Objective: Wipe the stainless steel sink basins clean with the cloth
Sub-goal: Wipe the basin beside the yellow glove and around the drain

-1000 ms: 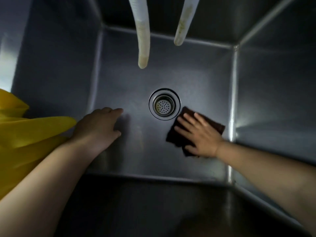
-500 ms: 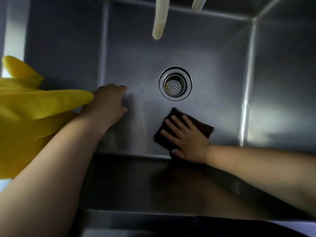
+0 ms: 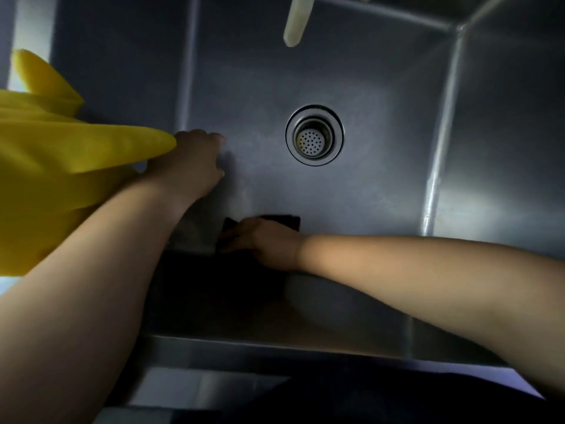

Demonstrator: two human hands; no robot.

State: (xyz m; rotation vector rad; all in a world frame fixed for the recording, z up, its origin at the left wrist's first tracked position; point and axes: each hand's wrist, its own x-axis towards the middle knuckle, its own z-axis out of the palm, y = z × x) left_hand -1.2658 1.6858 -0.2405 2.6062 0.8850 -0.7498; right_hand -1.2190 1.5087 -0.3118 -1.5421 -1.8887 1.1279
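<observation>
I look down into a deep stainless steel sink basin (image 3: 382,185) with a round strainer drain (image 3: 314,134) in its floor. My right hand (image 3: 269,243) presses a dark brown cloth (image 3: 282,221) flat on the basin floor, against the near wall and below-left of the drain. Most of the cloth is hidden under the hand and in shadow. My left hand (image 3: 189,166) rests on the floor near the left wall, fingers apart, holding nothing.
A yellow rubber glove (image 3: 55,166) hangs over the left rim, partly over my left wrist. A pale hose end (image 3: 295,29) dangles from above at the back. The sink's front rim (image 3: 275,347) runs below my arms.
My right hand has slid the cloth from beside the drain toward the near wall and leftward. The view has shifted back, showing more of the front rim. My left hand stays put.
</observation>
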